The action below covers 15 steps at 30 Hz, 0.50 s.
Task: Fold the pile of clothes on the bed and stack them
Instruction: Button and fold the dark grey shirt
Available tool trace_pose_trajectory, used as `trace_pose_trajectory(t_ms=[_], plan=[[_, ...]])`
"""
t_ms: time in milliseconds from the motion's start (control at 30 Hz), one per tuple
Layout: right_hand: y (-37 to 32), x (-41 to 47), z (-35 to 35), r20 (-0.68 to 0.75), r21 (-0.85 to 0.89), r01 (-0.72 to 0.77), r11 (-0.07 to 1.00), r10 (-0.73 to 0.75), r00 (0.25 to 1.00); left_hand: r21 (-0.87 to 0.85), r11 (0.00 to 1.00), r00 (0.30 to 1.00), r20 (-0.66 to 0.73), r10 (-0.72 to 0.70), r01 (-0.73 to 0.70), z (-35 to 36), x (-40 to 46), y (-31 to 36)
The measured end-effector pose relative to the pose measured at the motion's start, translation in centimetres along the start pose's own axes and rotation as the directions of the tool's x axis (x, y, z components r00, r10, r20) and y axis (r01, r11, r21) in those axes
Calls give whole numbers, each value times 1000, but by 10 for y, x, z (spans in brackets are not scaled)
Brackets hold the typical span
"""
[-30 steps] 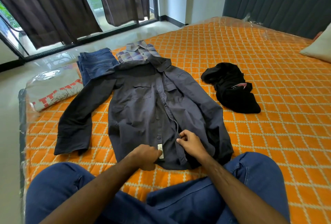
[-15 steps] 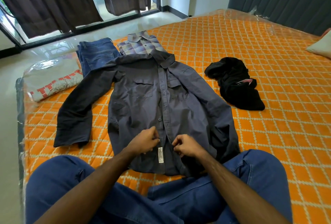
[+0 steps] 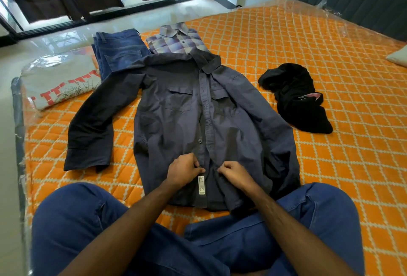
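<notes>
A dark grey-blue button shirt [image 3: 176, 108] lies face up and spread out on the orange quilted bed [image 3: 330, 165], its left sleeve stretched out toward the bed's left side. My left hand [image 3: 184, 171] pinches the left front edge near the hem, just above a white label. My right hand [image 3: 234, 173] pinches the right front edge beside it. Beyond the collar lie folded blue jeans [image 3: 120, 52], a folded checked shirt [image 3: 178, 41] and a folded grey printed T-shirt [image 3: 59, 81]. A crumpled black garment [image 3: 295, 97] sits to the right.
My legs in blue jeans [image 3: 286, 231] are crossed at the near edge of the bed. A pale pillow [image 3: 398, 56] shows at the far right. The bed's left edge drops to a light floor [image 3: 8, 187], with dark curtains and glass doors behind.
Both hands have moved up from the hem to the button placket and drawn the two front edges of the shirt closer together. The view has tilted slightly.
</notes>
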State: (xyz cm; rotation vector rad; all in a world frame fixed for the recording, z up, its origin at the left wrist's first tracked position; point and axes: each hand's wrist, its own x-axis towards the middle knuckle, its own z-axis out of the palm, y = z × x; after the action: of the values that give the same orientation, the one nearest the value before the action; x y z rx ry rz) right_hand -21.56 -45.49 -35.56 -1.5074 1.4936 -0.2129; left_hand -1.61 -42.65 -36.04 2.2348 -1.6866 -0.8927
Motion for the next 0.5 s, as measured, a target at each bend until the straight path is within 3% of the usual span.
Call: trace_pose_trajectory(t_ms=[200, 367, 500], plan=[[7, -7, 7, -200, -34, 118, 992, -123, 972, -86, 994, 998, -21, -61, 59, 2, 0, -2], [4, -7, 7, -171, -172, 188, 967, -217, 961, -320, 945, 998, 35, -61, 69, 1, -3, -1], [-1, -9, 5, -116, -96, 241, 966, -252, 961, -474, 874, 994, 88, -72, 105, -2, -2, 1]])
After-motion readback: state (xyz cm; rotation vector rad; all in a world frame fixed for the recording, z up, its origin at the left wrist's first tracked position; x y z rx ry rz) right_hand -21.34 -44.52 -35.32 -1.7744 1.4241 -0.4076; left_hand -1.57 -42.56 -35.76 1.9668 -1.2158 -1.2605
